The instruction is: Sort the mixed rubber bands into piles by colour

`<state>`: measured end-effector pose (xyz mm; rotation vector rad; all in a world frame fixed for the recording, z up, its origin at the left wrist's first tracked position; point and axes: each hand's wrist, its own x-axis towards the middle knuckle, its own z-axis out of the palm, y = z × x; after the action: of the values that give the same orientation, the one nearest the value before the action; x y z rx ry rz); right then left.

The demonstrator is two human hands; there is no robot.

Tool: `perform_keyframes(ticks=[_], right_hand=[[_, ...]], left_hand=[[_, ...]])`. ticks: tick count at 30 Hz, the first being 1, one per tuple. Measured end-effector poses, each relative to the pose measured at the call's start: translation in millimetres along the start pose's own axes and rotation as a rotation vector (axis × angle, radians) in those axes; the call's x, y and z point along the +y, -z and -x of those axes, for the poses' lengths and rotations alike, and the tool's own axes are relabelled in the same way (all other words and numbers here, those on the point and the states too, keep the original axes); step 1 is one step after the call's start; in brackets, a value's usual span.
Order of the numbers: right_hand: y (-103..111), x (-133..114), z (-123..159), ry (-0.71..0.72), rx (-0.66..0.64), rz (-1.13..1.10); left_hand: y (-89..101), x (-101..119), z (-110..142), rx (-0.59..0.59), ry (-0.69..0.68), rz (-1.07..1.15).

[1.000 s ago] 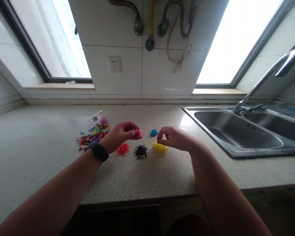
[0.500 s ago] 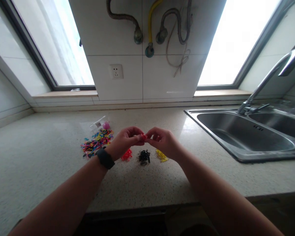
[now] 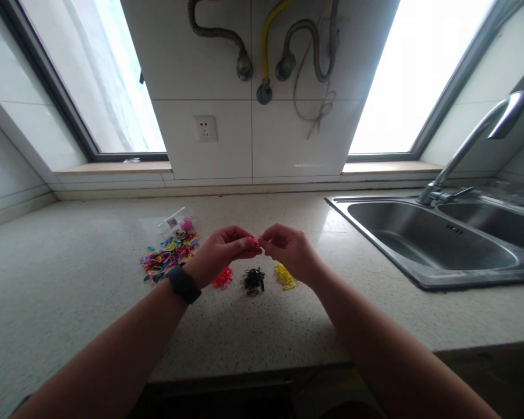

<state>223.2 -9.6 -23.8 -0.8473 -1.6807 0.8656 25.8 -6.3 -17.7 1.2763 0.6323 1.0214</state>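
Observation:
My left hand is closed in a pinch on a small bunch of red rubber bands above the counter. From the other side, my right hand pinches at the same bunch with thumb and forefinger; how many strands it grips is too small to tell. Below the hands lie three small piles: red bands, partly behind my left hand, black bands in the middle, and yellow bands under my right hand. A larger heap of mixed-colour bands spreads beyond my left wrist.
Behind the mixed heap lie a clear plastic bag and a pink round object. A steel sink with a tap is set into the speckled counter at right. The tiled wall carries a socket and hoses.
Both hands stay nearly in place, with small finger movements at the red bands. The bunch shows a little more between the fingertips. The whole view has shifted slightly.

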Motion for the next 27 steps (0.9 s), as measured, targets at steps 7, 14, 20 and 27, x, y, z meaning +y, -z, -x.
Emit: perform_keyframes(ticks=[7, 14, 20, 27], right_hand=[[1, -1, -2, -0.027, 0.028, -0.073], [4, -5, -2, -0.012, 0.025, -0.156], [3, -12, -1, -0.005, 0.003, -0.242], [1, -13, 1, -0.044, -0.063, -0.262]], left_hand=[[-0.6, 3, 1, 0.021, 0.018, 0.003], [1.1, 2, 0, 0.019, 0.018, 0.015], [2.1, 1, 0, -0.025, 0.021, -0.003], [-0.1, 3, 2, -0.082, 0.036, -0.030]])
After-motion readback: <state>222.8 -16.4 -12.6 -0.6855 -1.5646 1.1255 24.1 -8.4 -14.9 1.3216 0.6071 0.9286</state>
